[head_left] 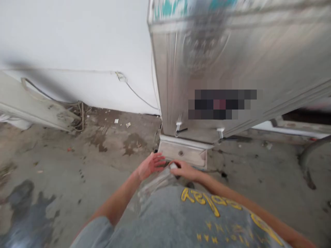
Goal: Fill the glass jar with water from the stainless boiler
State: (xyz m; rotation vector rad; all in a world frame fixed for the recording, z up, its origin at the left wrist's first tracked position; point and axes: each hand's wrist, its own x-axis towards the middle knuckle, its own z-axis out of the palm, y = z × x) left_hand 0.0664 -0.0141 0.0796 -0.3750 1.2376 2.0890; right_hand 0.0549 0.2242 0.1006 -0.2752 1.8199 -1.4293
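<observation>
Well, left hand (151, 164) open, right hand (184, 170) apparently pinching one white object (173, 166), the two just apart.

White plaster wall (64, 34) with a thin cable (137, 94); stained, littered concrete floor (57, 155); pale panel (31, 103) leaning at left

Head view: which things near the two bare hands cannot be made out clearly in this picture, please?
Small white object at the right hand: the fingers cover most of it, so its kind is unclear.
Clear plastic sheet: the grey T-shirt hides its lower part.
Dark label on the stainless-steel cabinet: pixelated, unreadable.
Cabinet's top: cut off by the upper edge; teal print blurred.
</observation>
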